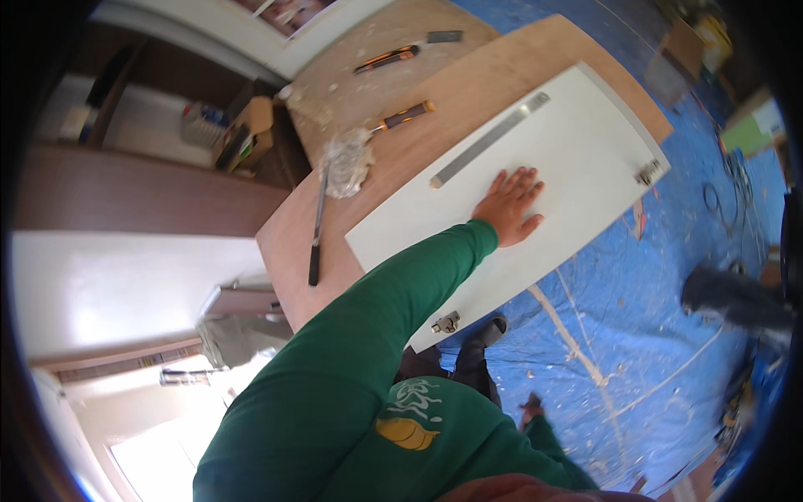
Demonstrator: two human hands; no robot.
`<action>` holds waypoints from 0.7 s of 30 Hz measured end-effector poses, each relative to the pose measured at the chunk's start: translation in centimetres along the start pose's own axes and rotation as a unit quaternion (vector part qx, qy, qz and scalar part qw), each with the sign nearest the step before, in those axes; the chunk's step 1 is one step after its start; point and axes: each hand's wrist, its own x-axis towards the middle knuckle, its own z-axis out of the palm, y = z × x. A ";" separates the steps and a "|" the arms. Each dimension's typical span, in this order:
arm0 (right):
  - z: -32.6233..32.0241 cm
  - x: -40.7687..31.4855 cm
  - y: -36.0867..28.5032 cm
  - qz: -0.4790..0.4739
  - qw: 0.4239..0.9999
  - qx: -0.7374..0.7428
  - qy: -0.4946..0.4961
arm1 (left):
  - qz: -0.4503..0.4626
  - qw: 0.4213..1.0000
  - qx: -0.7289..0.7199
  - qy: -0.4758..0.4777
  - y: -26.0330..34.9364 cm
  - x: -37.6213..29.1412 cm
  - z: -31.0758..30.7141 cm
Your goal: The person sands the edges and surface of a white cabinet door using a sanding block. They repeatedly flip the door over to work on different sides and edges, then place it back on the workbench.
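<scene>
My left hand (509,207) lies palm down, fingers spread, on a white cabinet door panel (564,150). Above it on the panel lies a metal ruler (489,141). Two metal hinges sit at the panel's edge, one at the lower corner (446,323) and one at the far right (647,171). The panel rests on a brown wooden board (414,144). My right hand (532,411) hangs low beside my body, away from the panel; something dark shows at its fingers, too small to tell whether it is held.
On the board lie a screwdriver (406,116), crumpled clear plastic (347,164) and a thin black-handled tool (315,251). Beyond are a utility knife (386,59) and a grey-ended tool (444,37). Blue sheeting (602,314) covers the floor; a person's dark-trousered leg (728,298) stands right.
</scene>
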 end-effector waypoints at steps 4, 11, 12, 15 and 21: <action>0.1 -3.8 -3.8 0.065 0.995 0.082 -0.011 | 0.016 0.999 0.026 0.010 1.6 0.2 -1.4; -18.0 -6.4 -3.8 0.054 0.780 0.550 0.293 | 0.044 0.998 0.048 -0.013 1.4 1.8 -0.3; -20.6 -6.9 -4.1 0.084 0.760 0.528 0.370 | 0.058 0.997 0.034 -0.041 0.7 1.6 -0.1; -26.6 -11.4 -8.1 0.012 0.724 0.570 0.389 | 0.081 0.991 0.062 -0.086 -2.5 -3.0 -1.3; -20.6 -12.9 -6.7 0.063 0.830 0.426 0.354 | -0.023 0.995 0.097 -0.021 -5.0 -18.2 -3.0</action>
